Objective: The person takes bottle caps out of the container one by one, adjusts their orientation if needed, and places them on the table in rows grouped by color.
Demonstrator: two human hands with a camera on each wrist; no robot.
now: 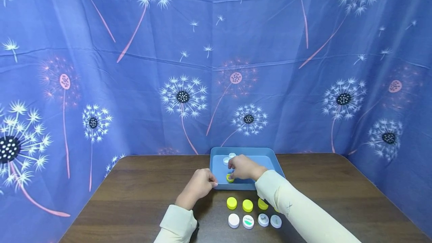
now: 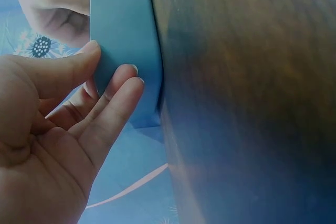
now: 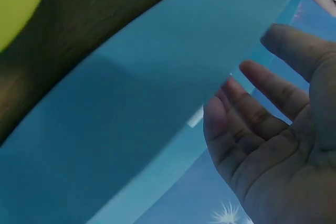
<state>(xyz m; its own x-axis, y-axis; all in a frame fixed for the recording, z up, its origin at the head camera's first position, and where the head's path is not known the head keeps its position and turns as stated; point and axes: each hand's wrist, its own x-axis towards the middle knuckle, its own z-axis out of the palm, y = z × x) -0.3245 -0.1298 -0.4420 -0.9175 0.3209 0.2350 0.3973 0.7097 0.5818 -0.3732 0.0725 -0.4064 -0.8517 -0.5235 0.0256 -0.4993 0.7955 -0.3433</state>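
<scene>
My left hand [image 1: 200, 183] grips the front left corner of a blue tray [image 1: 279, 168]. In the left wrist view its thumb lies at the rim, and two fingers rest against the outer wall. Over the tray, my right hand [image 1: 245, 167] reaches down with curled fingers and pinches a yellow bottle cap [image 1: 230, 178] near the front left of the tray floor. The front wall hides that cap in the right wrist view. Behind it, white bottle caps [image 1: 226, 161] lie in the tray, partly covered by the right hand.
In front of the tray, a row of yellow caps [image 1: 231, 203] lies on the wooden table [image 1: 141, 194], partly under the right sleeve. Nearer stands a row of several white caps [image 1: 233, 221], some with printed tops. A blue dandelion-patterned cloth [image 1: 287, 85] hangs behind.
</scene>
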